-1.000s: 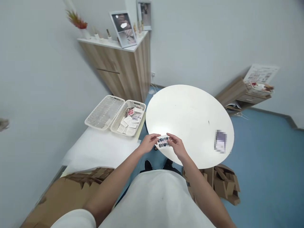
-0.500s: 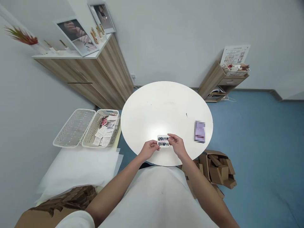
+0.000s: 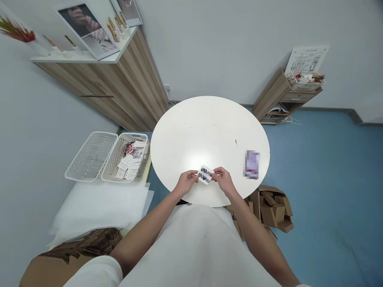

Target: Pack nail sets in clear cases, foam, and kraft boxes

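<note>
Between my hands is a small white card of press-on nails [image 3: 205, 174], with dark and grey nails set in two rows. It is tilted, its right side lower, over the near part of the round white table [image 3: 209, 123]. My left hand [image 3: 187, 181] pinches the card's left edge with thumb and fingers. My right hand [image 3: 223, 179] grips the opposite edge, its fingertips covering that corner. Off to the right on the table lies a purple pack [image 3: 251, 164], blurred by large pixels.
A white basket [image 3: 104, 169] of cards and packets stands left of the table, beside an empty clear-bottomed basket [image 3: 89, 155]. White foam sheets [image 3: 101, 205] lie below them. Cardboard boxes [image 3: 273, 209] are on the floor at right. A wooden cabinet [image 3: 134, 79] stands behind.
The card has turned clockwise from nearly level to tilted, still held by both hands. My view has shifted slightly.
</note>
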Tool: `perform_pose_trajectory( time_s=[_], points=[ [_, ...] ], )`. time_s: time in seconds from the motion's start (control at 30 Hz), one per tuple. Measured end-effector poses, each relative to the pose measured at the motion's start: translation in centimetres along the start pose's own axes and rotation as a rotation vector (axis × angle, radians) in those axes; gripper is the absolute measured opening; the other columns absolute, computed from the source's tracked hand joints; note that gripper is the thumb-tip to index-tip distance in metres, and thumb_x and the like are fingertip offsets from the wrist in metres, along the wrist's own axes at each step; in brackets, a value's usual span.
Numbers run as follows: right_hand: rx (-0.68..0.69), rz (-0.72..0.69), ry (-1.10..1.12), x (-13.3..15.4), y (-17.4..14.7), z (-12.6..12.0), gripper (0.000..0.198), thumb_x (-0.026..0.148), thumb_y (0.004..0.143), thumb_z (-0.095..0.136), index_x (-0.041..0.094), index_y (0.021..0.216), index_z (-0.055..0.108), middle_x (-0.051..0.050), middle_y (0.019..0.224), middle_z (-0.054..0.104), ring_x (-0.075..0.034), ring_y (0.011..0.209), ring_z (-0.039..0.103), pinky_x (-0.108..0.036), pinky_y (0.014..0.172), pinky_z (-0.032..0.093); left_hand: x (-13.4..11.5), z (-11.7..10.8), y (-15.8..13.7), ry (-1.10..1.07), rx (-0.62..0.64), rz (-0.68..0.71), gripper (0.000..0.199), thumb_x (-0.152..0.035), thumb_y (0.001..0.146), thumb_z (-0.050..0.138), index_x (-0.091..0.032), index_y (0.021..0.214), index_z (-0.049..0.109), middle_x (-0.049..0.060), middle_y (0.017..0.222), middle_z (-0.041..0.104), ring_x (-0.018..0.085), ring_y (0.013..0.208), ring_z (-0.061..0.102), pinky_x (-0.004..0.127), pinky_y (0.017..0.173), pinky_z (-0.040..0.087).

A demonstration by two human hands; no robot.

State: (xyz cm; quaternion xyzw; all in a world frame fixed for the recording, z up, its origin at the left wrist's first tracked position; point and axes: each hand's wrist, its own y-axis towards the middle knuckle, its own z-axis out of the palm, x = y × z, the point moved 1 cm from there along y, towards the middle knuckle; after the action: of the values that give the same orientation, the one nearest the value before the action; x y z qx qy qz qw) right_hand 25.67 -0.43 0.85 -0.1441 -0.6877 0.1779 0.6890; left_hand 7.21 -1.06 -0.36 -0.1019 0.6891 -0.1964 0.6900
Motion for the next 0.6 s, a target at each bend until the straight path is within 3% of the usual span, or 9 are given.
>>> perform_pose_trajectory(
  time_s=[0.2,0.33,0.5,0.6],
  points=[
    [0.069,0.084,-0.036,-0.3,-0.3,0.3,0.020,0.033,0.064,0.062,0.018,0.070,0.050,0.004,0.062,0.055,-0.015,0.062,0.062,-0.025,0.056,0.039,-0.2,-1.0,0.9,-0.024,-0.029,0.026,0.033,-0.041,0.071,0.059,-0.014,0.091,0.063,0.006,0.082,0.065,0.014,0.071,0.059,0.031,0.071,0.050],
    [0.058,0.091,-0.012,-1.0,0.0,1.3,0.020,0.033,0.065,0.061,0.019,0.074,0.050,0.005,0.060,0.054,-0.014,0.059,0.061,-0.024,0.055,0.039,0.5,-2.1,0.5,0.108,-0.037,0.077,0.037,-0.039,0.075,0.055,-0.015,0.101,0.060,0.006,0.084,0.064,0.014,0.073,0.060,0.030,0.071,0.049],
    [0.027,0.076,-0.104,-2.4,1.2,4.0,0.020,0.032,0.068,0.057,0.019,0.082,0.050,0.004,0.066,0.053,-0.011,0.057,0.059,-0.026,0.059,0.043,1.8,-4.7,-0.7,0.363,0.000,0.128,0.039,-0.033,0.075,0.055,-0.018,0.112,0.055,0.003,0.084,0.064,0.015,0.078,0.059,0.028,0.075,0.046],
    [0.053,0.067,-0.205,-3.2,2.3,6.2,0.019,0.029,0.070,0.054,0.019,0.086,0.052,0.002,0.073,0.054,-0.011,0.062,0.057,-0.028,0.065,0.046,3.1,-6.4,-0.9,0.439,-0.090,0.066,0.034,-0.030,0.075,0.054,-0.018,0.107,0.057,0.003,0.080,0.064,0.015,0.075,0.059,0.028,0.072,0.047]
  ],
)
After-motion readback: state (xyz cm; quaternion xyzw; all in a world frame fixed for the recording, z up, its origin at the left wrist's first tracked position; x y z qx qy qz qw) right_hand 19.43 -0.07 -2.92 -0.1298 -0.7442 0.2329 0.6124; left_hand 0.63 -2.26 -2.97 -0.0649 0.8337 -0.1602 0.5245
